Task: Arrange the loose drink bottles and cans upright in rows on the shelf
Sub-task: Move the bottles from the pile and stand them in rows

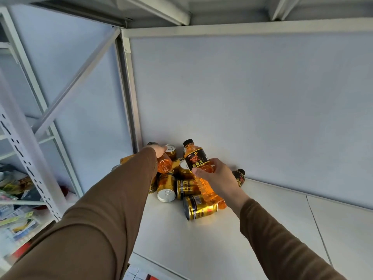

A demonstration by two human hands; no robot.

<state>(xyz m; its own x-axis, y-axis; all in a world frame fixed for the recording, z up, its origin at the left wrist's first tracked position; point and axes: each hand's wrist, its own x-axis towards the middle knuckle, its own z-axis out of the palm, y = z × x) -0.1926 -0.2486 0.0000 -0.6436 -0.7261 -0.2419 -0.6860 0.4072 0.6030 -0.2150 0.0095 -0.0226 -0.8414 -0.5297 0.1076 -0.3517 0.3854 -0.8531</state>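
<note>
A heap of gold cans (182, 187) and orange drink bottles lies in the back left corner of the white shelf (201, 243). My right hand (217, 177) grips an orange bottle with a black cap and black label (196, 158), lifted and tilted above the heap. My left hand (158, 151), mostly hidden by its brown sleeve, holds a second orange bottle (164, 164) whose ribbed bottom faces me. One gold can (199, 208) lies on its side nearest me. Another bottle with a black cap (239, 176) lies behind my right hand.
The shelf's pale back wall (242, 98) and a white upright post (131, 102) close off the corner. To the left stands another white rack (24, 158) holding packaged goods. The shelf surface stretches to the right of the heap.
</note>
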